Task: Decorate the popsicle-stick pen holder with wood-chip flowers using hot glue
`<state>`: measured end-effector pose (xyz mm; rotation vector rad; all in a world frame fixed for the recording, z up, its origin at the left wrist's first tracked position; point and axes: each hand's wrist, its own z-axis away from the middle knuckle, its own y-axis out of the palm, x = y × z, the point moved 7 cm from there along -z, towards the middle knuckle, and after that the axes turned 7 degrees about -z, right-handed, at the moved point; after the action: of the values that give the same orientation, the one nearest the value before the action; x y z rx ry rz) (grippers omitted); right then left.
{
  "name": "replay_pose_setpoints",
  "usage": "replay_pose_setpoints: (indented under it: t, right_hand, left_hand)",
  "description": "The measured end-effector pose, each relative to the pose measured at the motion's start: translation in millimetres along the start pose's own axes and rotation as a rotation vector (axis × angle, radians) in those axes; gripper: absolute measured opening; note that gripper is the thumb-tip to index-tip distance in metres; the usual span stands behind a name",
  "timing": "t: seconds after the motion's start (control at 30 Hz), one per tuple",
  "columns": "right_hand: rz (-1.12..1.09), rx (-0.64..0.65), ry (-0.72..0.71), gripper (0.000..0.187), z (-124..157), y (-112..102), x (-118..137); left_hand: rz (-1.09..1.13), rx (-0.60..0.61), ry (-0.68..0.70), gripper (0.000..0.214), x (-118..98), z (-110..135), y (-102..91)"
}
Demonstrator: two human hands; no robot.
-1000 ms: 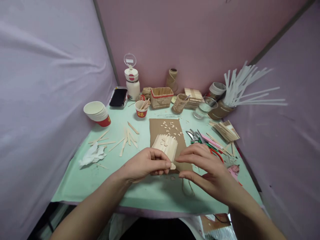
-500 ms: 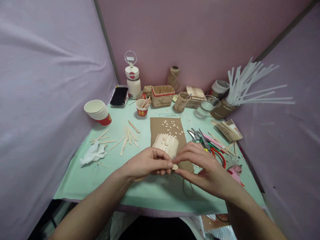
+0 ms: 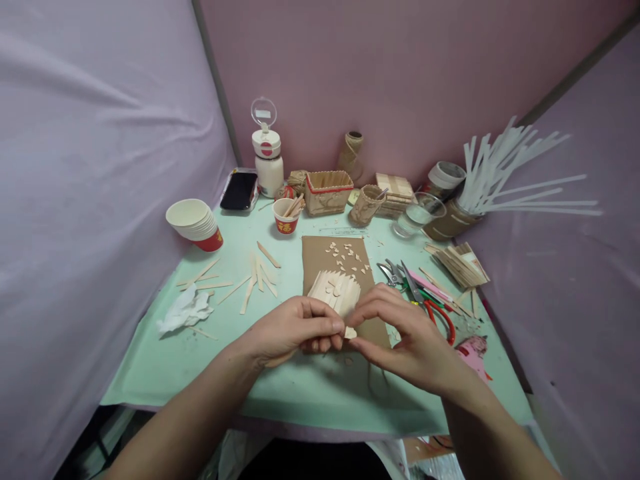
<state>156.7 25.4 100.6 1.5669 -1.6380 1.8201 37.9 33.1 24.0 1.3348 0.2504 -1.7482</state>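
A small pale wooden piece (image 3: 351, 333) with a rounded edge sticks out past my left fingertips. My left hand (image 3: 305, 327) is closed, pinching that piece between thumb and bent fingers. From the other side my right hand (image 3: 400, 330) curves in, its thumb and index tips at the edges of the same piece. Below and behind them a panel of wooden sticks (image 3: 336, 290) with pointed ends lies on a brown cardboard sheet (image 3: 314, 253), with a few small chips on top. More petal-like wood chips (image 3: 345, 253) are scattered over the cardboard's far part.
Pruning shears (image 3: 391, 272) and red-handled scissors (image 3: 440, 320) lie at the right. Loose wooden sticks (image 3: 257, 273) and a crumpled tissue (image 3: 185, 310) are at left. Paper cups (image 3: 193, 223), a bottle (image 3: 269, 170), a stick basket (image 3: 329, 193) and a clear bowl (image 3: 413, 217) stand farther back.
The view has shifted slightly. Both hands keep nearly the same pose around the small wooden piece, which shows a little more openly between the fingertips.
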Motion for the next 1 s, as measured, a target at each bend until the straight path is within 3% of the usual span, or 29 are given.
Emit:
replay_pose_setpoints:
  t: [0.47, 1.0]
  right_hand:
    - [-0.077, 0.018, -0.025, 0.017, -7.0, 6.5, -1.8]
    - [-0.09, -0.013, -0.027, 0.012, -5.1, 6.2, -4.2]
  left_hand:
    - [0.024, -0.027, -0.017, 0.02, -0.5, 0.5, -4.9]
    - [0.057, -0.035, -0.001, 0.013, -2.0, 3.3, -3.2]
